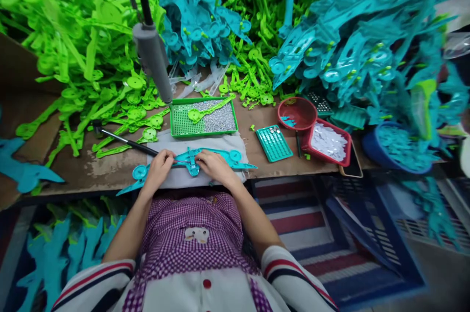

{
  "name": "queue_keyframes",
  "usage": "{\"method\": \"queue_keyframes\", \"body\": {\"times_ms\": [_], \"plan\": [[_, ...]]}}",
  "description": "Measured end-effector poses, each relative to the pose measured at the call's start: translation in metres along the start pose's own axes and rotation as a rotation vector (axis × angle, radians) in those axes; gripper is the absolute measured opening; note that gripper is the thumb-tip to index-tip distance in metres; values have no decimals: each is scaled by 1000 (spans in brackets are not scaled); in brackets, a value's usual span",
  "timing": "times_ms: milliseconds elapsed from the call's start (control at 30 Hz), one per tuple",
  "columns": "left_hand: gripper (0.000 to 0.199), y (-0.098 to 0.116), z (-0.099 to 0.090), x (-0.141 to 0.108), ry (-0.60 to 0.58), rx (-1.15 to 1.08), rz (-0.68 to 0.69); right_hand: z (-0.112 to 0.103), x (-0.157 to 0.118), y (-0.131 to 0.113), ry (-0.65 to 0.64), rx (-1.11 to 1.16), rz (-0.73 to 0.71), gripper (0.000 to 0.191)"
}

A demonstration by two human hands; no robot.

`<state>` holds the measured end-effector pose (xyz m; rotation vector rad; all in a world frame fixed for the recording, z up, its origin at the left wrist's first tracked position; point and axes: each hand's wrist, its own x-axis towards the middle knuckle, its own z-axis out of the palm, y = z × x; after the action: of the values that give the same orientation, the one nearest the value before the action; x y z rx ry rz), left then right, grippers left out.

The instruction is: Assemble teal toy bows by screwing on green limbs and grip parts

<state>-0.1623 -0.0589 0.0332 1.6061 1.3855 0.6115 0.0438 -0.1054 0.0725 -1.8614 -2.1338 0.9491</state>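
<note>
A long turquoise plastic part [193,161] lies across a white cloth [238,141] at the table's front edge. My left hand [160,170] is closed at its left half, fingertips pinched together. A thin metallic strip shows between those fingers and the part's raised middle; what it is I cannot tell. My right hand [213,166] is closed on the part just right of that middle, its fingertips partly hidden. A hammer [125,141] with a black handle lies with its handle end close to my left hand.
Behind the cloth sits a green tray [203,131] of small metal pieces, a lime part across it. A grey electric screwdriver [154,60] hangs above. To the right are a turquoise tray [274,144], red bowl [297,113] and red basket [328,143]. Lime and turquoise heaps line the back.
</note>
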Motion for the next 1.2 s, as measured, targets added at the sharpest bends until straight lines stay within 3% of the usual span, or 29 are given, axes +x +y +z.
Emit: {"method": "queue_keyframes", "body": {"times_ms": [233, 467, 600, 700, 800, 1000, 1200], "plan": [[15, -5, -1, 2, 16, -60, 53, -5, -8, 5, -47, -164, -18, 32], [15, -1, -1, -4, -8, -95, 84, -3, 0, 8, -159, -360, -190, 35], [16, 8, -3, -17, -79, 1, 269, 0, 4, 19, -134, -240, -216, 32], [13, 8, -5, -17, 91, 126, 356, 5, 4, 24, -44, -74, -201, 29], [9, 1, -8, -9, 175, 223, 354, 9, 4, 24, -19, -57, -157, 30], [8, -8, -10, -4, 51, 202, 356, 7, 6, 21, -32, -26, -130, 28], [15, -10, -12, -3, 197, 1, 334, 9, 4, 20, -12, -39, -126, 27]]}}
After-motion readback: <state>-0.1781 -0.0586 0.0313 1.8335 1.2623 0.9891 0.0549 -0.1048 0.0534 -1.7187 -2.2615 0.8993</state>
